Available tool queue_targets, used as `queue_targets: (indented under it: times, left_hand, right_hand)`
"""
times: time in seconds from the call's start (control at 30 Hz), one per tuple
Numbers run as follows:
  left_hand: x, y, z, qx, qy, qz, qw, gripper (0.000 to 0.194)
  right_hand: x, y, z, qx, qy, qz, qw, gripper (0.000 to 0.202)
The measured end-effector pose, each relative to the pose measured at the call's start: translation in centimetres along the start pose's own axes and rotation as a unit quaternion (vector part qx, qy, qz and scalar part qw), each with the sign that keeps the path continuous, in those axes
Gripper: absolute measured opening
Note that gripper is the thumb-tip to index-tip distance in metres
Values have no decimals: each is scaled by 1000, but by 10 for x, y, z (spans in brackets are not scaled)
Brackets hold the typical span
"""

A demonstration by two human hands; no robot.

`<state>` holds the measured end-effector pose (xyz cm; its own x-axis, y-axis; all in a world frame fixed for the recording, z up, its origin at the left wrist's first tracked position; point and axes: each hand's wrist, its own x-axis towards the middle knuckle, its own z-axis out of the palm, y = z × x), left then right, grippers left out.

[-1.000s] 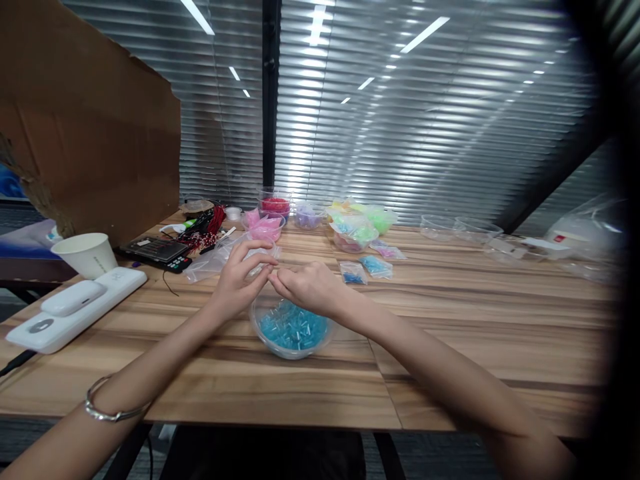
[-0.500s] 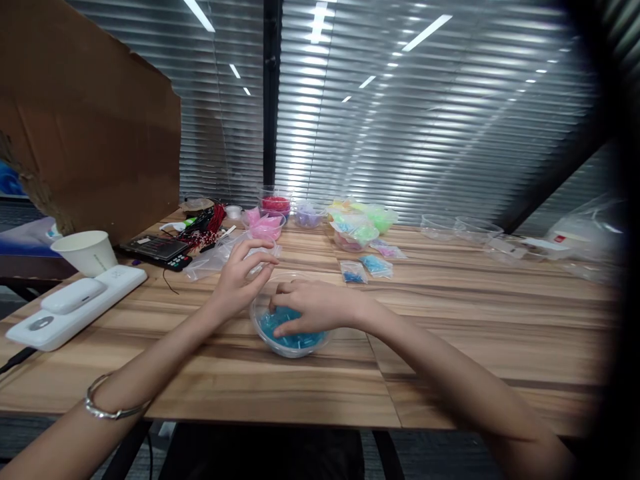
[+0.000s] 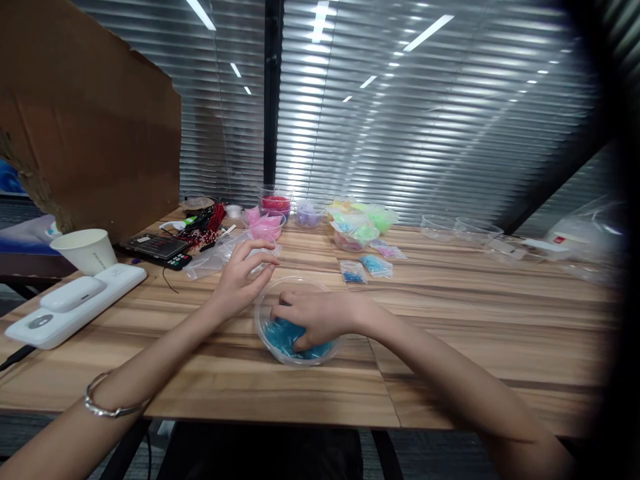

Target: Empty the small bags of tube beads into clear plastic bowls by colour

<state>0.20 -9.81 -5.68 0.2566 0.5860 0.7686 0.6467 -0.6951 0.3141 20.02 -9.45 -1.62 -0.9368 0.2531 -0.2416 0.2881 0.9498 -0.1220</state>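
Bowl (image 3: 327, 352) under right hand (image 3: 317, 318), fingers in beads (image 3: 280, 333) | left hand (image 3: 241, 277) beside, loosely open

A clear plastic bowl (image 3: 295, 333) sits upright on the tabletop, just below the middle of the frame and a little left of centre. Its thin, see-through wall shows the wood grain behind it. Blue tube beads (image 3: 281, 337) fill its bottom in a loose heap, short shiny cylinders lying every which way, partly hidden from above.
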Motion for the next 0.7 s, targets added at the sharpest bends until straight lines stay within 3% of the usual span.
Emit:
queue_targets:
  times: [0.17, 0.47, 0.7]
  left_hand:
    - [0, -1, 1, -5, -3, -4, 1000, 15]
    - [0, -1, 0, -7, -10, 3, 1000, 15]
    - [0, -3, 1, -7, -14, 8, 1000, 16]
  right_hand:
    - [1, 1, 1, 16, -14, -52, 998, 37]
    - [1, 5, -6, 62, 22, -53, 996, 18]
    - [2, 3, -6, 70, 39, -40, 996, 25]
